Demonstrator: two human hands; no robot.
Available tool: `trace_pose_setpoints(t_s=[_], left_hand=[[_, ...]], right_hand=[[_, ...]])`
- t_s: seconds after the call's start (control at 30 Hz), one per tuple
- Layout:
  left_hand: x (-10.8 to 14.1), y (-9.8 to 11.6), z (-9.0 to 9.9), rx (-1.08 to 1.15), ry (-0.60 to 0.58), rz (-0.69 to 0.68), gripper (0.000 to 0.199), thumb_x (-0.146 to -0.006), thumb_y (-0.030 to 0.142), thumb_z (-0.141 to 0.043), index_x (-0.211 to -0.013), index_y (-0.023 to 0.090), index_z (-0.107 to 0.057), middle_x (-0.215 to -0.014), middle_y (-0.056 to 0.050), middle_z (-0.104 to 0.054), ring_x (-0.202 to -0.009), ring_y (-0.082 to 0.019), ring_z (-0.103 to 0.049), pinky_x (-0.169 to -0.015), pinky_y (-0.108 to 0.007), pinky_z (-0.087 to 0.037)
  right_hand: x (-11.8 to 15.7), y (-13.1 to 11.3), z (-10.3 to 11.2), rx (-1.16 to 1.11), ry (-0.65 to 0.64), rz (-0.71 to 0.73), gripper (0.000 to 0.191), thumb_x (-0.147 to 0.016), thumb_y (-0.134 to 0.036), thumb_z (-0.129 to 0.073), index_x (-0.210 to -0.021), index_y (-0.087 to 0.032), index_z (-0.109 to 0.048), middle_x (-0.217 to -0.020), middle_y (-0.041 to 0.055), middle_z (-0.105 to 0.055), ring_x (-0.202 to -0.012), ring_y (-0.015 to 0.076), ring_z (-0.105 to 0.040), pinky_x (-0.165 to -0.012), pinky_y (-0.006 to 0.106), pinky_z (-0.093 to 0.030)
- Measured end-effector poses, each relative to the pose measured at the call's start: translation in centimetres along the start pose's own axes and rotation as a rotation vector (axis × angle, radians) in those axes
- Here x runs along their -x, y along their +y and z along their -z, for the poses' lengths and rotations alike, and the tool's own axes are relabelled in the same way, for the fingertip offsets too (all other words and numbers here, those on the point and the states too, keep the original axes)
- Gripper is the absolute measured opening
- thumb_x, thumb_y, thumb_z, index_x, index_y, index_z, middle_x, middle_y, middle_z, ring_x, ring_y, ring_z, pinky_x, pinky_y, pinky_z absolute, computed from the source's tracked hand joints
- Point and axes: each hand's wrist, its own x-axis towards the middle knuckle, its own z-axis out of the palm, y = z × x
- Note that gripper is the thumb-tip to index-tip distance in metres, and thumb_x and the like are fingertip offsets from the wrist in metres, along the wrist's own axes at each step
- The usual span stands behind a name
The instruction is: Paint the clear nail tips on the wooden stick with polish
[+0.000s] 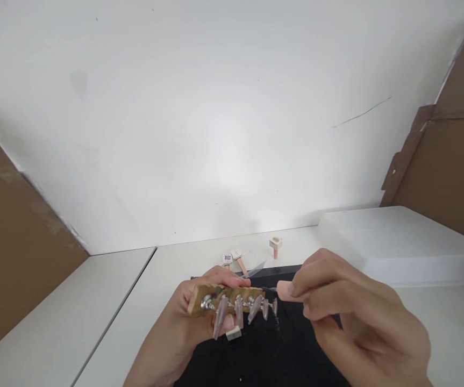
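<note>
My left hand (183,328) is wrapped round a brownish wooden strip (194,299) and holds it above a black mat. Along the strip's near side stand several small metal holders, each bearing a translucent pinkish false nail tip (238,314). My right hand (361,312) pinches the peach-pink handle of a nail polish brush (285,291). The brush's thin end points left, close to the strip's right end; whether it touches anything there I cannot tell. Below my left thumb sits a small white bottle (234,334), partly hidden.
Behind my hands lie small white bottles with pink caps (240,263) beside a clear plastic bag (256,265). Another such bottle (276,243) stands upside down to their right. A translucent white box (405,242) is at the right. Brown cardboard panels (449,161) flank the white wall.
</note>
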Motion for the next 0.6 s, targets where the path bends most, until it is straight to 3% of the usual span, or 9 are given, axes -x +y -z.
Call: trace_pose_setpoints(t_s=[0.1, 0.23, 0.47, 0.6], left_hand=[[-0.4, -0.3, 0.0, 0.014, 0.032, -0.022, 0.015, -0.058, 0.022, -0.074, -0.072, 0.025, -0.071, -0.093, -0.003, -0.058, -0.084, -0.019, -0.057, -0.065, -0.025, -0.044], [-1.2, -0.6, -0.1, 0.037, -0.024, -0.029, 0.018, -0.057, 0.024, -0.075, -0.075, 0.025, -0.070, -0.087, -0.001, -0.062, -0.066, -0.011, -0.056, -0.060, -0.022, -0.042], [-0.6, 0.1, -0.6, 0.082, -0.030, -0.040, 0.020, -0.059, 0.023, -0.074, -0.079, 0.025, -0.069, -0.083, 0.000, -0.065, -0.060, -0.007, -0.053, -0.061, -0.020, -0.042], [-0.3, 0.1, 0.1, 0.092, -0.099, -0.058, 0.020, -0.062, 0.020, -0.073, -0.081, 0.026, -0.069, -0.085, 0.001, -0.064, -0.062, -0.007, -0.055, -0.061, -0.020, -0.043]], right_hand=[[0.6, 0.1, 0.0, -0.068, 0.032, -0.044, 0.029, -0.062, 0.007, -0.044, -0.068, -0.019, -0.055, -0.069, 0.0038, -0.059, -0.054, 0.0146, -0.053, -0.046, 0.028, -0.043], [0.8, 0.1, -0.2, -0.163, 0.043, -0.083, 0.032, -0.062, 0.008, -0.042, -0.068, -0.020, -0.056, -0.069, 0.0024, -0.061, -0.056, 0.0145, -0.055, -0.048, 0.027, -0.044], [0.3, 0.2, -0.3, -0.036, -0.047, 0.013, 0.031, -0.062, 0.008, -0.041, -0.066, -0.020, -0.054, -0.065, 0.0041, -0.061, -0.050, 0.0139, -0.051, -0.047, 0.029, -0.044], [-0.2, -0.2, -0.1, 0.055, -0.057, 0.037, 0.030, -0.063, 0.007, -0.042, -0.068, -0.020, -0.055, -0.066, 0.0050, -0.060, -0.052, 0.0151, -0.051, -0.045, 0.029, -0.043]])
